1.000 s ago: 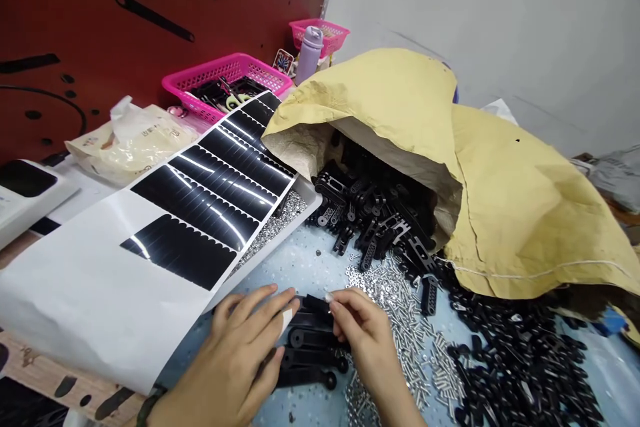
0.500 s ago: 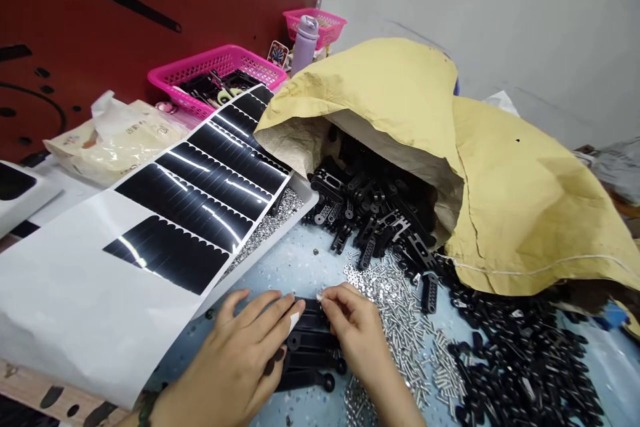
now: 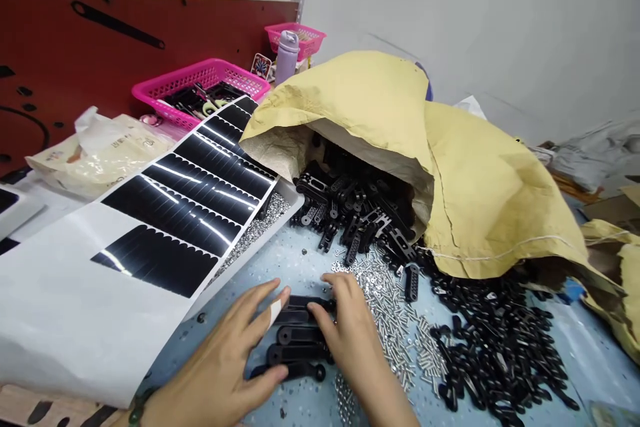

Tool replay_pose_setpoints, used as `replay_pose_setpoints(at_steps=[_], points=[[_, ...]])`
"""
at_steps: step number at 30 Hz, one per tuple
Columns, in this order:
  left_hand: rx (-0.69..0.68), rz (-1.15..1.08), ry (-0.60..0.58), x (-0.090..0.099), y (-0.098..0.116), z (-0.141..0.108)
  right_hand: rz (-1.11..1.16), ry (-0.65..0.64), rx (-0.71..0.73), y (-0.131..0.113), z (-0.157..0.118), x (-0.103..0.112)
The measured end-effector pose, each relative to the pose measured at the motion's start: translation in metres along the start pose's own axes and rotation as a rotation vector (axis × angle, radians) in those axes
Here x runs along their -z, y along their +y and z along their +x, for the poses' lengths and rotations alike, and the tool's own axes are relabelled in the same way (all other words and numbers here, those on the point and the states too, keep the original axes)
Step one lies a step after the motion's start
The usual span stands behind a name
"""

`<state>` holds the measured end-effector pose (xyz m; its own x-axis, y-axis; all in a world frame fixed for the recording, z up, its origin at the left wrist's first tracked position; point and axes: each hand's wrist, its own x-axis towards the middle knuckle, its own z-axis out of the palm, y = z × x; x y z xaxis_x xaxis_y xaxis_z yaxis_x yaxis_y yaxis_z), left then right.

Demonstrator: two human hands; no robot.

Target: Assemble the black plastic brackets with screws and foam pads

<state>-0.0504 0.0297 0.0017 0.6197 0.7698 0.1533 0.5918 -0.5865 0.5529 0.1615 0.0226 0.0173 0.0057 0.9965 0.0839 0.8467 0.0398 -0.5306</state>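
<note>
Several black plastic arms (image 3: 300, 335) lie side by side in a row on the light blue table. My left hand (image 3: 235, 340) is at their left ends, fingers spread and thumb near the lowest arm; a white strip is wrapped round one finger. My right hand (image 3: 353, 327) is over their right ends, thumb and fingers apart, the thumb tip at the upper arms. Neither hand visibly grips anything. To the right of my right hand spreads a pile of silver screws (image 3: 393, 327), with small nuts (image 3: 365, 273) at its top.
A yellow paper sack (image 3: 345, 90) spills black jointed parts (image 3: 350, 213). Small black pieces (image 3: 500, 347) are heaped at right. A sheet of black stickers (image 3: 175, 193) lies over a white tray (image 3: 295, 203) of small metal parts. Behind are a pink basket (image 3: 145, 90) and a purple bottle (image 3: 287, 60).
Both hands have opened: my left fingers have spread and moved off the arms, and my right thumb and finger have parted from a pinch. The view has shifted slightly right and up.
</note>
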Motion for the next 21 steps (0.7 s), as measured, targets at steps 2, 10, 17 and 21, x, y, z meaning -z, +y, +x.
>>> replay_pose_setpoints(at_steps=[2,10,17,21], points=[[0.001,0.011,-0.030,-0.005,0.002,-0.006,0.079,-0.049,0.098,-0.002,-0.007,-0.004],[-0.102,0.185,0.124,-0.008,0.005,-0.029,0.096,0.117,0.283,-0.015,-0.043,-0.012],[-0.184,0.336,0.110,-0.010,0.005,-0.024,-0.016,0.144,0.297,-0.015,-0.061,-0.036],[-0.209,0.353,0.082,-0.010,0.006,-0.015,-0.076,0.216,0.276,-0.015,-0.064,-0.047]])
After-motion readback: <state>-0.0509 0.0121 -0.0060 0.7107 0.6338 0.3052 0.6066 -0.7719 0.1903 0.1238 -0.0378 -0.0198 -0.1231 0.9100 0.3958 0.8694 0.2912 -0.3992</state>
